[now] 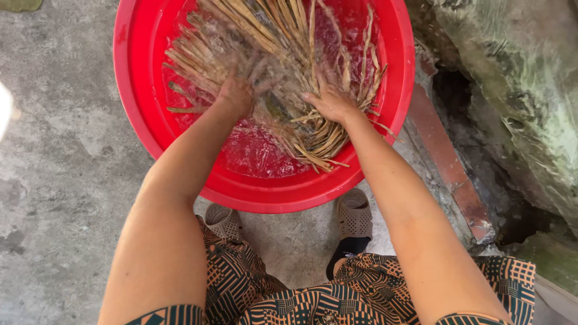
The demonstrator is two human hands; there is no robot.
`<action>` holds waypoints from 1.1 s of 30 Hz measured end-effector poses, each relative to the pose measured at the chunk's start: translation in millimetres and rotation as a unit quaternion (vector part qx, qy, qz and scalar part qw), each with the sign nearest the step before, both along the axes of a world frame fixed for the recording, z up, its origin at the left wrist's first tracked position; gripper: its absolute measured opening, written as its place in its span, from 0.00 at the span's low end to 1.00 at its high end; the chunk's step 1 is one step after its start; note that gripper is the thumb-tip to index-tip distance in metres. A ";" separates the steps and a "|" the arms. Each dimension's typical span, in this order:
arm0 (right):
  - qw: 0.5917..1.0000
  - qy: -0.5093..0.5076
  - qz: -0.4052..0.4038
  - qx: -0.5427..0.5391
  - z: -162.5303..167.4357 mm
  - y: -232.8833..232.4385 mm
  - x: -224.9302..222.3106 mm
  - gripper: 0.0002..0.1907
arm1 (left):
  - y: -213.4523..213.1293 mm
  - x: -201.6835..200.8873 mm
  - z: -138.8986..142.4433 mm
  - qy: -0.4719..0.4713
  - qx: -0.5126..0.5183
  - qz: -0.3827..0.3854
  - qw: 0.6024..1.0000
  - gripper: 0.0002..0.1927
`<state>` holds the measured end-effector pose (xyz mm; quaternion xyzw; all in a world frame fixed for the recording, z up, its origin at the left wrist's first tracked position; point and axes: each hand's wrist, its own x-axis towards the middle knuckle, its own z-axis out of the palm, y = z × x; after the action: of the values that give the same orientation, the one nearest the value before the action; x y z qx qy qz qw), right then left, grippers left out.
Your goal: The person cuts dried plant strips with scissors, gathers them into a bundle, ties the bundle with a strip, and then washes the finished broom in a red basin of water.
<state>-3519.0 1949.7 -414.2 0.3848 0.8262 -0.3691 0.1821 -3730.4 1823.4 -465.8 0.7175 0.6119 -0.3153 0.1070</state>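
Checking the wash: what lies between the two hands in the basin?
Head view: between left hand and right hand lie wet tan fibre strips in the red basin.

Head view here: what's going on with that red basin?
A person crouches over a red basin of water on a concrete floor. Both hands, left hand and right hand, press into a bundle of tan dried strips in the water. The water is splashing and blurred. Grey slippers show below the basin.

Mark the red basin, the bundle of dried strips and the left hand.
red basin (138,90), head view, bare left rim.
dried strips (319,141), head view, lower wet ends.
left hand (236,95), head view, back of hand.
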 end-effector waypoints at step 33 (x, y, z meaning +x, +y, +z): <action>0.873 -0.042 0.120 0.472 204.1 32.9 168.8 0.44 | 26.1 37.0 86.1 -0.084 0.250 -0.066 0.962 0.28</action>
<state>-3350.2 1982.6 -210.1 0.3380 0.9335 0.1055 0.0562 -3693.4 1849.6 -379.7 0.7839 0.6115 -0.0974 -0.0462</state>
